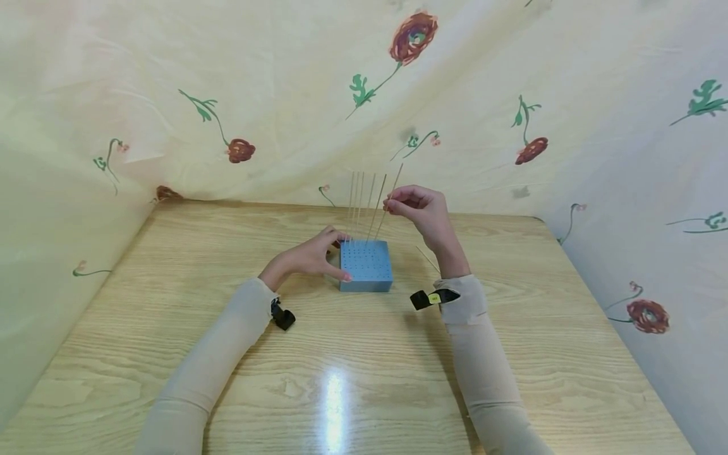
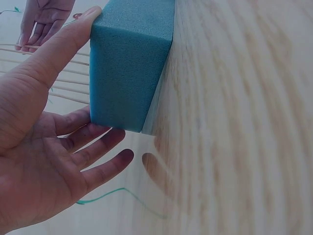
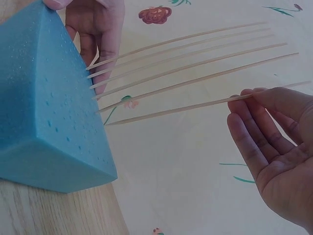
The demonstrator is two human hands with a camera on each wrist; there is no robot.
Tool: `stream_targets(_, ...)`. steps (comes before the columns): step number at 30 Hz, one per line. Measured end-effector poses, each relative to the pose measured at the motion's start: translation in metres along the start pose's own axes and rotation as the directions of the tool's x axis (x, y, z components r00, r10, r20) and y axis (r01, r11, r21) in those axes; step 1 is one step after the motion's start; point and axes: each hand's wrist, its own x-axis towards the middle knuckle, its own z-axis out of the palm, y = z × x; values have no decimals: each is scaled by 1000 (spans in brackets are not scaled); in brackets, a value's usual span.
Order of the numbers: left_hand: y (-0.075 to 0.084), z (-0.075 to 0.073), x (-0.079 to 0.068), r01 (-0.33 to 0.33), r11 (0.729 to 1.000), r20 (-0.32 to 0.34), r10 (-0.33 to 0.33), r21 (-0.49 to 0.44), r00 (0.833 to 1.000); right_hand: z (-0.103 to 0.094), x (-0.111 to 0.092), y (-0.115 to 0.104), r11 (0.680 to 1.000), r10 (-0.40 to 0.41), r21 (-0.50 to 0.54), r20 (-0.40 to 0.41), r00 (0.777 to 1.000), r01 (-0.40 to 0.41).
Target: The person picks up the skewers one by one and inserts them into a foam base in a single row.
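A blue foam block (image 1: 366,286) with rows of small holes in its top stands on the table. My left hand (image 1: 309,255) holds its left side, thumb at the near edge and fingers at the far corner. Several thin wooden skewers (image 3: 195,63) stand upright in a row along the block's back edge. Between thumb and fingertips, my right hand (image 1: 423,212) pinches another skewer (image 3: 176,110) above the back right of the block. In the right wrist view this skewer's lower tip meets the block's top; whether it sits in a hole I cannot tell.
A loose skewer (image 1: 426,258) lies on the wooden table (image 1: 256,379) right of the block, partly hidden by the right wrist. Flower-patterned cloth (image 1: 296,95) hangs behind the table and at both sides.
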Motion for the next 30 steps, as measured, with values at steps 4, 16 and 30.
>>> stream_targets(4, 0, 0, 0, -2, 1000, -2, 2, -1, 1000, 0, 1, 1, 1000, -1, -5, 3, 1000, 1)
stream_targets(16, -2, 0, 4, 1, 1000, -2, -1, 3, 1000, 1, 0, 1, 1000, -7, -21, 19, 1000, 7)
stream_targets(30, -1, 1, 3, 7, 1000, -3, -7, 11, 1000, 2, 0, 4, 1000, -13, -19, 21, 1000, 14)
